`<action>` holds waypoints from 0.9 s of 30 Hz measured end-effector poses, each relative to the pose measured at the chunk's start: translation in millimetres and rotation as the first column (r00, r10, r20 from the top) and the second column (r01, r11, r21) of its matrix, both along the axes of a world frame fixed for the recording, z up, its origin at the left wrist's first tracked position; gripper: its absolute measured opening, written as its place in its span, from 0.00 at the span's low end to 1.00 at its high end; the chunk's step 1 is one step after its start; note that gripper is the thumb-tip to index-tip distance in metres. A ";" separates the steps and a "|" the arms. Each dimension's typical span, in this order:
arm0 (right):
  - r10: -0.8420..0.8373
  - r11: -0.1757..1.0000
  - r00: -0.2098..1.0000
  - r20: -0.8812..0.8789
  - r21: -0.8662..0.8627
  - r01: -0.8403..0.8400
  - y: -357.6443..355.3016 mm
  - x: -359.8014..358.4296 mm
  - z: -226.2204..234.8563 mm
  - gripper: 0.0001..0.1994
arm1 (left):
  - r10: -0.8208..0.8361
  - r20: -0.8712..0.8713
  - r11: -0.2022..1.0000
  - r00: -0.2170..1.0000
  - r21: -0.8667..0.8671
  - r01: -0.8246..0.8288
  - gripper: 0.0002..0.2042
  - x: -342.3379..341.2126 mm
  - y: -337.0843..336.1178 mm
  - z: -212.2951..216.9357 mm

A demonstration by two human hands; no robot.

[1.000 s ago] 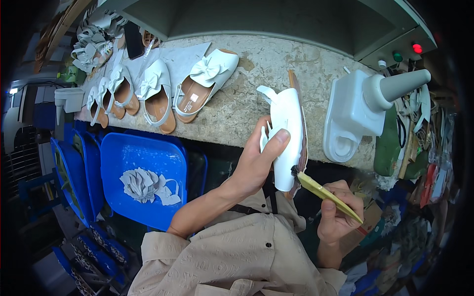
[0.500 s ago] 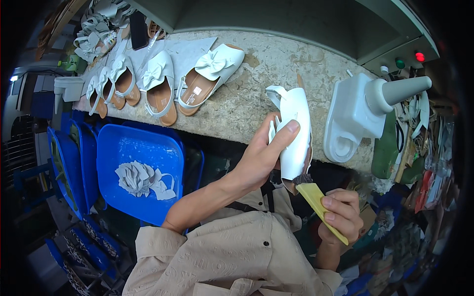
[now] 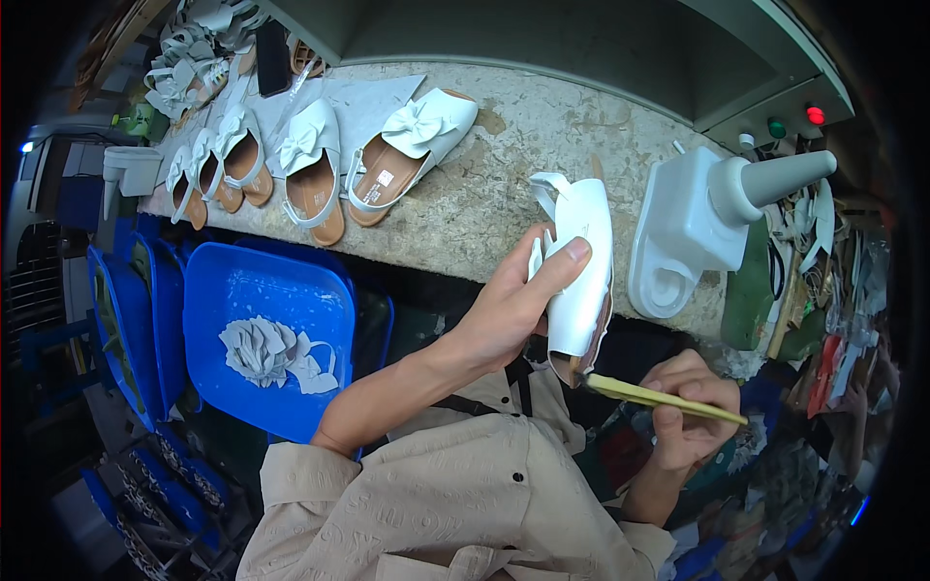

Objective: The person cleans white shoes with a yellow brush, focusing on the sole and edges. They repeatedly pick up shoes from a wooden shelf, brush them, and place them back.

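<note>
My left hand (image 3: 528, 300) grips a white shoe upper (image 3: 584, 290) with a strap loop at its far end, the thumb lying across its outer side. It is held slanted, with its open lower edge toward me, and brown lining shows along that edge. My right hand (image 3: 693, 407) pinches a flat, yellow-handled brush (image 3: 659, 394). The brush's dark bristles touch the near end of the upper. What the left fingers press against behind the upper is hidden.
On the worktable (image 3: 504, 203) stand several white sandals (image 3: 412, 145) with bows. A white plastic container (image 3: 693, 228) with a grey cone spout stands at right. Below left, a blue bin (image 3: 271, 290) holds grey-white cut pieces (image 3: 262, 351). A grey machine housing (image 3: 581, 73) overhangs the back.
My right hand has swung outward to the right, and the brush has turned from steeply slanted to nearly level, its tip still at the upper. The left hand stays almost in place.
</note>
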State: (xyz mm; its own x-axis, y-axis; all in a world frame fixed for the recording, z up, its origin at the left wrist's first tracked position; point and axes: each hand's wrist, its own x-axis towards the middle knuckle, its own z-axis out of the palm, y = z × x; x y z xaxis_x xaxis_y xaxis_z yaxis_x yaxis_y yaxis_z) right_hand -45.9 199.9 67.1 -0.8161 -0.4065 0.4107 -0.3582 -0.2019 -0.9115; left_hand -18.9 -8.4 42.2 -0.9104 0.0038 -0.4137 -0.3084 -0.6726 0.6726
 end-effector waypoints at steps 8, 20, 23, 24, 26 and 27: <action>0.068 0.997 0.983 0.170 -0.036 -0.063 -3.6 -23.3 -1.6 0.13 | -0.019 0.016 0.999 1.000 -0.026 0.019 0.24 2.3 -1.7 0.1; -0.213 0.964 0.959 -0.187 0.118 0.237 0.9 -17.7 14.5 0.09 | -0.015 0.068 1.000 0.998 0.023 0.014 0.25 -1.9 -4.7 7.3; 0.117 0.859 0.907 -0.404 0.500 0.112 -9.6 -15.8 35.4 0.07 | -0.006 0.055 1.000 0.998 0.002 0.006 0.25 -4.9 -5.7 10.5; 0.155 0.818 0.893 -0.423 0.561 0.124 -17.6 -13.9 35.6 0.08 | -0.001 0.055 0.999 0.998 -0.033 0.003 0.25 -4.7 -4.8 12.3; 0.236 0.716 0.859 -0.455 0.679 0.162 -26.2 -12.8 38.1 0.10 | 0.005 0.047 0.996 0.999 -0.094 0.000 0.26 -5.3 -2.8 17.5; 0.190 0.727 0.852 -0.488 0.653 0.213 -26.6 -13.1 36.6 0.10 | 0.018 0.006 0.993 1.000 -0.113 -0.017 0.28 -5.5 -2.1 16.0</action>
State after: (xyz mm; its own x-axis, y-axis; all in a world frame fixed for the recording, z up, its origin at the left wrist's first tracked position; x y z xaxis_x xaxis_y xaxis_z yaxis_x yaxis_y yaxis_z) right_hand -59.0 173.3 103.7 -0.5850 -0.7215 0.3705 -0.7844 0.3872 -0.4845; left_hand -24.4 -10.5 58.2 -0.9069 -0.0588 -0.4172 -0.3026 -0.5980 0.7422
